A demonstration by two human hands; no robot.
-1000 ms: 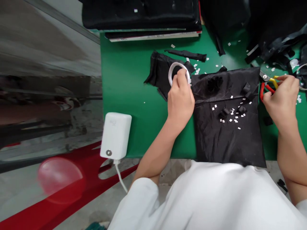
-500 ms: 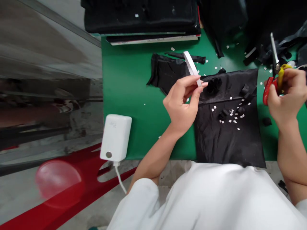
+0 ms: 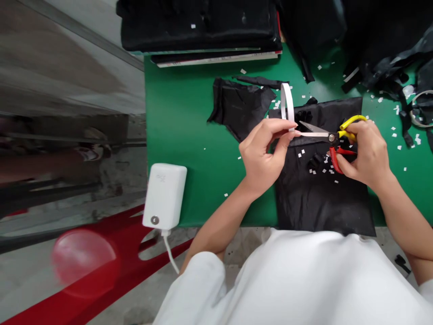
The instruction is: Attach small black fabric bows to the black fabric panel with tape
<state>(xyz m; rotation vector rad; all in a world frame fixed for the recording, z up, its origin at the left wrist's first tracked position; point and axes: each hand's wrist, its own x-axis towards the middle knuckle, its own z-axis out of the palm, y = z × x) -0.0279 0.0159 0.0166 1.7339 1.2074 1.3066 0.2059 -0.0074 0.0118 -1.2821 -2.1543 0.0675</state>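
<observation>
Between the thumb and fingers of my left hand is a narrow white strip, its upper part curving up in a loop. My right hand grips scissors with one yellow and one red handle. Their blades are parted and point left, the tips close to my left fingertips and the held end of the strip. Whether the blades touch the strip I cannot tell. Below lies a black fabric piece, with small white snippets and crumpled black scraps on it.
A smaller black cloth piece lies left on the green table. Folded black fabric is stacked at the back; more black material heaps at the back right. A white power bank with a cable sits at the left edge.
My right hand has brought the scissors left and turned them from pointing up to pointing left, blades now parted near my left fingers. My left hand has shifted slightly right and down with the strip.
</observation>
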